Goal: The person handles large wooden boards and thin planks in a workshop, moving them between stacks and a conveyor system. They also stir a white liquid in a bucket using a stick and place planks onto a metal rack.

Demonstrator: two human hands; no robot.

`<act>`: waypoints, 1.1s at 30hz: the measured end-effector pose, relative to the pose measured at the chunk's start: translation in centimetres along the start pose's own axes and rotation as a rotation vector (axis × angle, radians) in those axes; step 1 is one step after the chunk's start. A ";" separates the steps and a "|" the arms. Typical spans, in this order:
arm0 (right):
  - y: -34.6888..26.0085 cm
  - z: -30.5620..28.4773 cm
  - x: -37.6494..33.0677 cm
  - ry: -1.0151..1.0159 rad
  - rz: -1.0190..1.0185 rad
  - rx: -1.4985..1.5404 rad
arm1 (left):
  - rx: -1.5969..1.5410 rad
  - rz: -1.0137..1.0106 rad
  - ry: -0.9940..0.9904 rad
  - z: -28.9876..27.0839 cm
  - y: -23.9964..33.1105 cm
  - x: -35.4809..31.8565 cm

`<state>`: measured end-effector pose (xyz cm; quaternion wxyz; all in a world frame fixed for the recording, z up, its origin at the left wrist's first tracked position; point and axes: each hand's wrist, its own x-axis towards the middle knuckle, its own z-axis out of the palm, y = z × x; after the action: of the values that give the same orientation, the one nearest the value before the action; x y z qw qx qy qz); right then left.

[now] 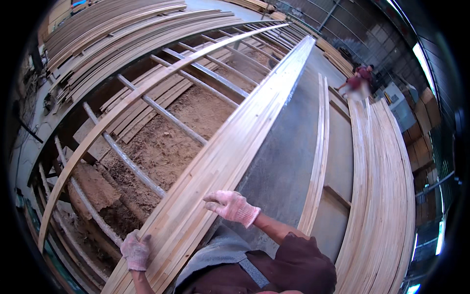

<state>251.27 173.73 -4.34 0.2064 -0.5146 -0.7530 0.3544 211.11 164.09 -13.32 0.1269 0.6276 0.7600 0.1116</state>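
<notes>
A long row of pale wooden strips (196,196) lies side by side, running from below me away to the far upper right. My left hand (135,251), in a pinkish-white knit glove, is closed at the row's near left edge. Its thumb shows on the wood side, and its fingertips are partly hidden. My right hand (232,206), gloved the same way, is over the right edge of the strips. Its fingers stretch out to the left, and nothing is in them.
A metal roller frame (169,119) supports the strips, with sawdust (178,125) beneath. One long board (128,100) lies across its bars. Stacked boards (142,44) stand far left; more long boards (379,196) lie right. A co-worker (361,78) is at the far right near cardboard boxes (422,152).
</notes>
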 end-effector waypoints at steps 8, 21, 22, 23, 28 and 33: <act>-0.2 5.4 -16.2 0.137 0.340 -0.007 | -0.057 0.028 0.015 0.5 0.0 -0.4; 2.4 22.9 -50.0 0.038 0.869 0.177 | -0.420 0.145 -0.516 0.9 -8.2 7.2; 2.9 23.8 -52.7 0.057 0.911 0.201 | -0.230 0.209 -0.417 0.6 -8.3 7.4; 3.8 25.7 -55.2 0.000 0.930 0.125 | -0.060 0.226 -0.337 0.2 -8.9 7.4; 3.5 31.4 -68.1 0.198 1.281 0.308 | 0.201 0.153 -0.288 0.3 -7.5 6.9; 5.3 33.4 -68.0 -0.019 1.425 0.402 | 0.266 0.123 -0.398 -0.6 -7.9 7.7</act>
<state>258.26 101.48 -26.83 0.0102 -0.8278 -0.1588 0.5379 202.22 170.21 -15.72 0.1831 0.6933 0.6886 -0.1078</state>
